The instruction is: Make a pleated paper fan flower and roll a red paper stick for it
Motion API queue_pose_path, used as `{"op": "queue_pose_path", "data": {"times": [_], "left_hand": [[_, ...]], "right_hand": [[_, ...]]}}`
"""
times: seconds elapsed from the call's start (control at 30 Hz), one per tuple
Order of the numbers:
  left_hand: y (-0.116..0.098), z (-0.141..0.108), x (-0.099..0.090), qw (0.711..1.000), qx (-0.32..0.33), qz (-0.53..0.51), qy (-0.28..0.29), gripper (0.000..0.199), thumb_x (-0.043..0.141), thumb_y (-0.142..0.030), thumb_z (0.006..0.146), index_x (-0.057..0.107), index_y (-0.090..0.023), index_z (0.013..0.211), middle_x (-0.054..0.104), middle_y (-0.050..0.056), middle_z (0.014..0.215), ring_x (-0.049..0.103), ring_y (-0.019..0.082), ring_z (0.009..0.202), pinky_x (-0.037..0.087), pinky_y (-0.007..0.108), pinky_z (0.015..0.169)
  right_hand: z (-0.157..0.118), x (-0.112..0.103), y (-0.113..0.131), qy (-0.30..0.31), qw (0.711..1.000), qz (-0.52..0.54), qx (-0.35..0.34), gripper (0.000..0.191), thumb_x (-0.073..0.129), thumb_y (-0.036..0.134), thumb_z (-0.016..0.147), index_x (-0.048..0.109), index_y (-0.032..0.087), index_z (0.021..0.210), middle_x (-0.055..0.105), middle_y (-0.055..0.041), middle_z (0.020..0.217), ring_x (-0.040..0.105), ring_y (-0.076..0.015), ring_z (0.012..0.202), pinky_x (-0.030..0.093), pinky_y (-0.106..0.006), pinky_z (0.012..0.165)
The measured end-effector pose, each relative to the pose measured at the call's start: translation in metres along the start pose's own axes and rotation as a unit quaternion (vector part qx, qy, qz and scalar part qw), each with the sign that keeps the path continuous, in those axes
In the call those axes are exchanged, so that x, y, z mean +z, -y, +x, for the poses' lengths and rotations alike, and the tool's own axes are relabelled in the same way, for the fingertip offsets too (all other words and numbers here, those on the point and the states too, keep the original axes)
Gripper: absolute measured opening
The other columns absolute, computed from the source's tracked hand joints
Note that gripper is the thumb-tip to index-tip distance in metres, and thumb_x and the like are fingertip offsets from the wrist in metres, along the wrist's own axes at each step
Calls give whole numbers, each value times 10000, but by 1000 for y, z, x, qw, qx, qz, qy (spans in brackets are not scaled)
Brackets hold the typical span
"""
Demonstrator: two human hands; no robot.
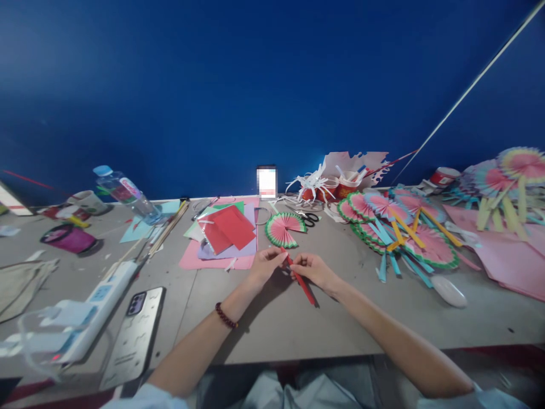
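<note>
A narrow red paper strip (304,286) slants between my two hands above the grey table. My left hand (268,265) pinches its upper end between thumb and fingers. Just below, my right hand (312,270) grips the strip from the right side, and its lower part hangs toward the table's front edge. Behind my hands lies a pink pleated paper fan (284,230) with a green edge and an open gap at its right. Red paper sheets (238,227) rest on purple, green and pink sheets at the left of the fan. Black-handled scissors (311,218) lie beside the fan.
Several finished fans (430,244) with coloured strips cover the right side, near a white oval object (449,291). On the left are a power strip (100,312), a phone (135,335), a tilted bottle (128,193), thin sticks (169,227) and a magenta cup (70,238).
</note>
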State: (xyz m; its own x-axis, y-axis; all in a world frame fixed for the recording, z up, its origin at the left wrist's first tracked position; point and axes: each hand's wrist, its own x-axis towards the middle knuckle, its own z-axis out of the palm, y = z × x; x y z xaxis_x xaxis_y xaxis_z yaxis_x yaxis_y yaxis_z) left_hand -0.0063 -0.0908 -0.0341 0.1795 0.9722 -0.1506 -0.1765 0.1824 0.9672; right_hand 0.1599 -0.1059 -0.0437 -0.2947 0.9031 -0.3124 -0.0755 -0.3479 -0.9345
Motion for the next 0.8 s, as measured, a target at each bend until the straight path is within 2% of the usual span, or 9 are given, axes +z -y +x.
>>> {"op": "queue_pose_path", "data": {"times": [0.13, 0.4, 0.57, 0.67, 0.8], "left_hand": [[2, 1, 0, 1000, 0, -9, -10, 329, 861, -424, 571, 699, -145, 631, 611, 16, 560, 529, 112, 542, 437, 261, 582], [1, 0, -2, 1000, 4, -2, -27, 283, 811, -433, 655, 716, -166, 652, 595, 6, 580, 499, 105, 553, 413, 247, 558], [-2, 0, -2, 1000, 26, 16, -7, 285, 799, -426, 659, 692, -167, 609, 553, -8, 540, 481, 106, 543, 408, 254, 570], [-3, -1, -1, 999, 32, 23, 7, 300, 793, -438, 663, 685, -164, 604, 563, -5, 563, 490, 108, 554, 414, 259, 582], [-4, -4, 2, 999, 34, 26, 15, 366, 803, -474, 641, 654, -157, 535, 595, 18, 607, 526, 124, 604, 435, 270, 617]], "right_hand": [[0, -1, -2, -6, 1000, 3, -2, 458, 849, 520, 555, 582, 173, 691, 690, -9, 602, 641, -135, 556, 500, -293, 638], [1, -1, -2, 2, 1000, -3, -5, 463, 841, 531, 578, 583, 169, 709, 692, -2, 601, 627, -120, 541, 484, -259, 588], [-2, 1, 0, 32, 999, 15, -2, 468, 859, 512, 581, 565, 171, 709, 705, -16, 621, 629, -125, 551, 497, -277, 620], [-4, 4, 1, 51, 998, 31, 7, 488, 833, 560, 603, 576, 164, 729, 718, -36, 669, 659, -148, 610, 520, -306, 672], [-4, 5, 1, 41, 999, 10, -29, 500, 764, 624, 662, 609, 154, 737, 696, -30, 660, 657, -153, 639, 523, -307, 680]]}}
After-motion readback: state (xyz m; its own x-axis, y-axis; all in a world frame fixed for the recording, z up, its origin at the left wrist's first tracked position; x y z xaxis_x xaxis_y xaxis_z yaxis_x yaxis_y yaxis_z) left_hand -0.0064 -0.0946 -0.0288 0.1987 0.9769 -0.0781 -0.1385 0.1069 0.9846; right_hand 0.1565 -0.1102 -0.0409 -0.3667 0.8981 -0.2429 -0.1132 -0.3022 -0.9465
